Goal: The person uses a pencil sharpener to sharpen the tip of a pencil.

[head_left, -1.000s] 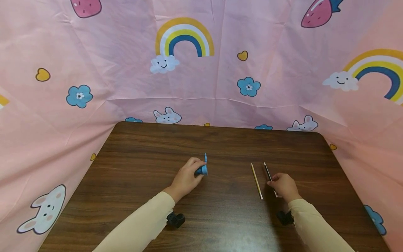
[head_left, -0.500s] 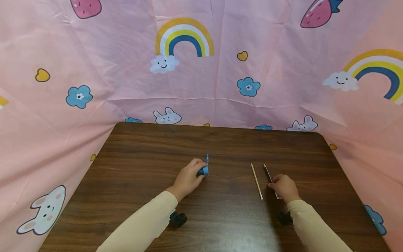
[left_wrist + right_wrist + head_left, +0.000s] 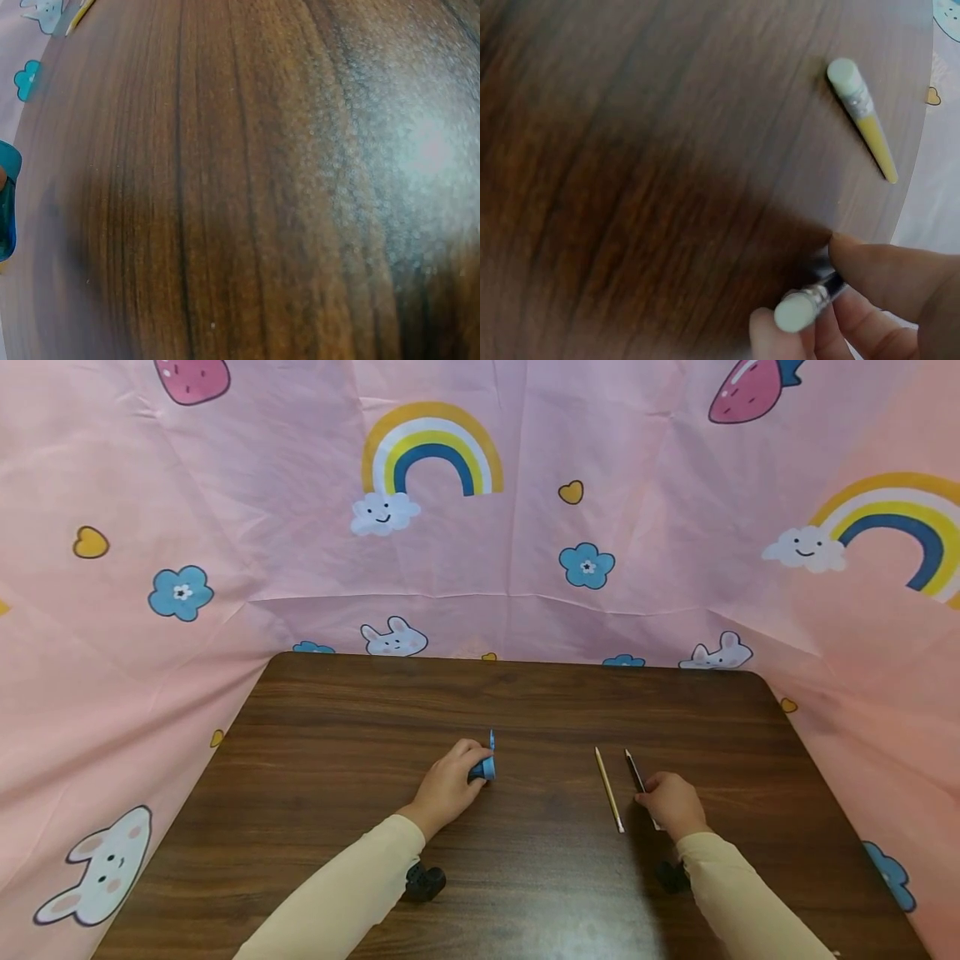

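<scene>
My left hand [image 3: 447,781] grips a small blue container [image 3: 486,768] on its side, with its light-blue flip lid [image 3: 492,740] standing up. Only a piece of the blue container [image 3: 7,210] shows at the edge of the left wrist view. My right hand [image 3: 675,804] pinches a black pencil [image 3: 633,768] between thumb and fingers, tip pointing away from me. Its white eraser [image 3: 796,311] faces the right wrist camera. To the left of it and roughly parallel, a yellow pencil [image 3: 609,789] lies on the table.
The brown wood-grain table [image 3: 360,710] has rounded far corners. A pink patterned cloth [image 3: 315,468] hangs behind it and along both sides. Black wrist cameras [image 3: 425,882] sit beneath both cream sleeves. Light glares off the near part of the tabletop.
The head view has shifted slightly. My left hand has moved a little to the right with the blue container. My right hand keeps its pinch on the black pencil, nearly in place.
</scene>
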Tool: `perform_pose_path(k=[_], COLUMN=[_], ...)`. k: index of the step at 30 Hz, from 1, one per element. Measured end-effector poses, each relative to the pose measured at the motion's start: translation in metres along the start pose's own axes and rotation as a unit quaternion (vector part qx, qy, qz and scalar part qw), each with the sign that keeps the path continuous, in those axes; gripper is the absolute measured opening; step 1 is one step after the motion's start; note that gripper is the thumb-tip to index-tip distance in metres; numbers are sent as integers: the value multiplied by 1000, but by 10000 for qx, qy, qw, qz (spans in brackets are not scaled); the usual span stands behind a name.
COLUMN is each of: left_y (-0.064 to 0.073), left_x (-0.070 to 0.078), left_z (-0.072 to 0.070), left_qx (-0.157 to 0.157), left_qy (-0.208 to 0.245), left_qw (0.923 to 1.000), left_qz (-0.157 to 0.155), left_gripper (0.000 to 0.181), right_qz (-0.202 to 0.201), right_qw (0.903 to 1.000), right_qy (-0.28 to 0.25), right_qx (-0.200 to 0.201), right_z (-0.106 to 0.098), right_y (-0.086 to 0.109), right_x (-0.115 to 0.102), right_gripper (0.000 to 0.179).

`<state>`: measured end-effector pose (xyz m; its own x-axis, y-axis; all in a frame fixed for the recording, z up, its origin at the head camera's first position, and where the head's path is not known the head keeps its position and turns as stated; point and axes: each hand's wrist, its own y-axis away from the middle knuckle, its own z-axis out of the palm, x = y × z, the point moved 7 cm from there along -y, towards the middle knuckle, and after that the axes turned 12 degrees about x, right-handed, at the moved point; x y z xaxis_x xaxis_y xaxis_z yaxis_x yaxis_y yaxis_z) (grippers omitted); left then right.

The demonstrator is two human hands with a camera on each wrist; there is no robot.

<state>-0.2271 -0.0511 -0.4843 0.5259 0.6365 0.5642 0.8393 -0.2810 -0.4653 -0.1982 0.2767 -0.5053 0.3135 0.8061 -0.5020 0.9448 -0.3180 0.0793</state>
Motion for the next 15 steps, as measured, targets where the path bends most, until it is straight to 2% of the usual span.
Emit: perform_pose_path(k=[15], left_y=[1], left_x=[-5], left_z=[9], left_qx=[-321], left_qy=[177], left_qw=[9991], left_qz=[-191], left_gripper=[43], right_qz=[-73], right_qw=[10000], right_qy=[8], right_qx=[-23], right_z=[2], right_y=[-4], right_x=[-1], right_gripper=[23])
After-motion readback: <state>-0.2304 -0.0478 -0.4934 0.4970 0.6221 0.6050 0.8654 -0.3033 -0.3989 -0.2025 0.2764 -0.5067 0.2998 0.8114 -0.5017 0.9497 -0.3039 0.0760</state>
